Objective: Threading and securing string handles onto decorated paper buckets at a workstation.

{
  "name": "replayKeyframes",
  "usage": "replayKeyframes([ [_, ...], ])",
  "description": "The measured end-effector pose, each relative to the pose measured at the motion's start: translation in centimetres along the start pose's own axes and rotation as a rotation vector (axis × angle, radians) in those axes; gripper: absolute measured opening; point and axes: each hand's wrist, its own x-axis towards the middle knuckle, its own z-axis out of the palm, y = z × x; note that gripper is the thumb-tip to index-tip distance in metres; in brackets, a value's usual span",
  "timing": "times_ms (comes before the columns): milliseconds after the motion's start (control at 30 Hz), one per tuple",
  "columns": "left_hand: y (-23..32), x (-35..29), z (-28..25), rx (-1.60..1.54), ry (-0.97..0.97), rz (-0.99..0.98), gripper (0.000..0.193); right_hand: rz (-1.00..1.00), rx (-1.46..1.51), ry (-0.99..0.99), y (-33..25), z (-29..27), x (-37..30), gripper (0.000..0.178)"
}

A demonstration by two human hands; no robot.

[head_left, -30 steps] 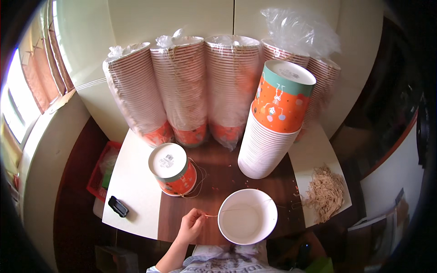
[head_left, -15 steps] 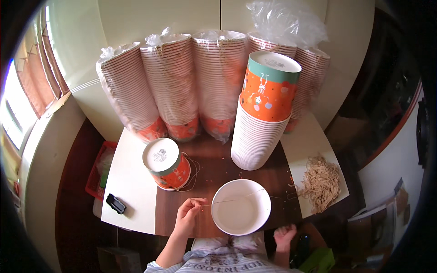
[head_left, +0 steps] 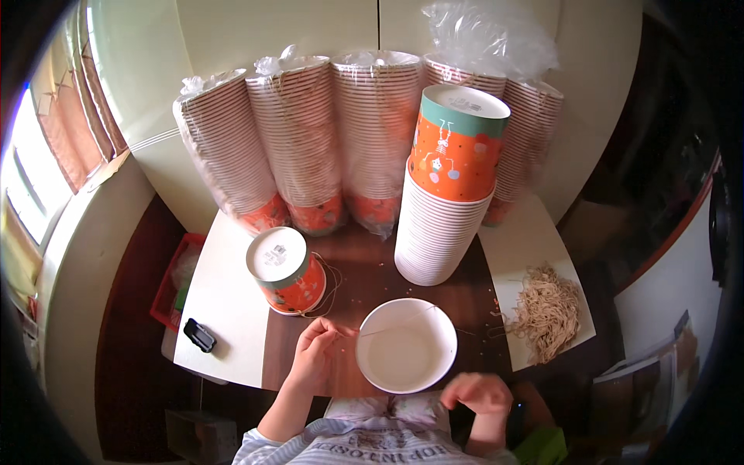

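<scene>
In front of me a white paper bucket (head_left: 407, 370) stands with its round mouth facing up. My left hand (head_left: 314, 349) is beside its left rim, thumb and fingers pinched on a thin tan string (head_left: 380, 332). The string runs across the bucket's mouth toward the far right rim. My right hand (head_left: 482, 394) hovers off the bucket's near right side, fingers curled and smeared by motion; whether they hold anything is hidden. Farther left, an orange and green paper bucket (head_left: 291, 283) sits upside down, with a loop of string at its right side.
A tall stack of nested buckets (head_left: 443, 225) rises beyond the white one. Several bagged bucket stacks (head_left: 298, 147) line the wall. At the right lies a tangled pile of tan string (head_left: 546, 314). A small black plastic case (head_left: 200, 335) rests near the left edge; small crumbs dot the brown tabletop.
My right hand has moved up and slightly left, closer to the bucket. My left hand keeps its pinch on the string, a little higher in the picture. The view has shifted slightly.
</scene>
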Motion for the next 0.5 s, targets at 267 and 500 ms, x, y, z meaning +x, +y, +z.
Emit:
replayKeyframes([
  [267,0.3,0.0,-0.1,0.172,0.051,-0.011,0.007,0.812,0.053,0.570,4.5,-0.7,11.9,0.032],
  [500,-0.4,0.3,-0.5,0.147,0.000,-0.006,0.009,0.579,0.084,0.649,6.0,-0.5,12.9,0.022],
])
